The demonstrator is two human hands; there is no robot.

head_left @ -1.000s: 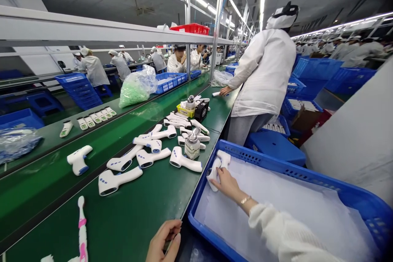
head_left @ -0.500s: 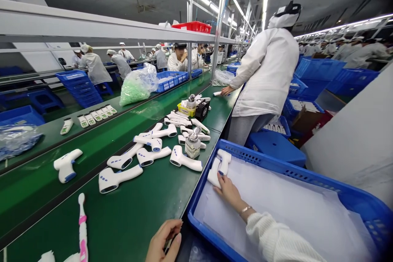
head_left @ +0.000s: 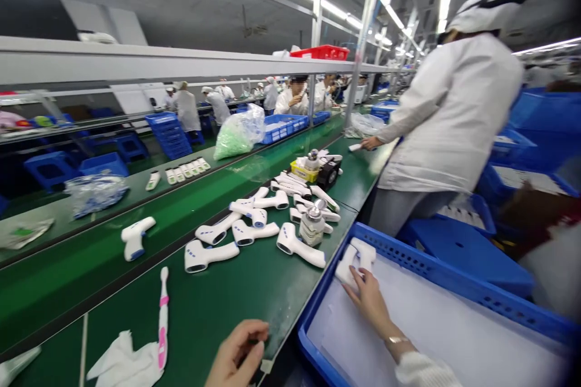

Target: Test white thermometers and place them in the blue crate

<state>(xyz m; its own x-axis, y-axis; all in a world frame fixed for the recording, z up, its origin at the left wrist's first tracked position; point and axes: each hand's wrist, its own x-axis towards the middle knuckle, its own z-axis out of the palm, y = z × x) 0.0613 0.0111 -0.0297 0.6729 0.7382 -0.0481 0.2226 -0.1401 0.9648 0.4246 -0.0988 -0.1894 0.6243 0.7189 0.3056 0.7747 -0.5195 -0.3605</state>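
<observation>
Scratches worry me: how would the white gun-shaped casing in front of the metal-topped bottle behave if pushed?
The casing is probably stiff, given its moulded outline. It may slide, looking smooth on the bench. Rolling seems unlikely with its angled handle.

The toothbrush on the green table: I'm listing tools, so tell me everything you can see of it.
The toothbrush is white and pink, and looks plastic. It has a narrow head, a pink band below the neck and a longer pink patch near the handle's end. It lies on the green table, head at the far end. Its near end meets a crumpled white cloth or tissue; whether it rests on it is unclear. Bristles can't be made out.
</observation>
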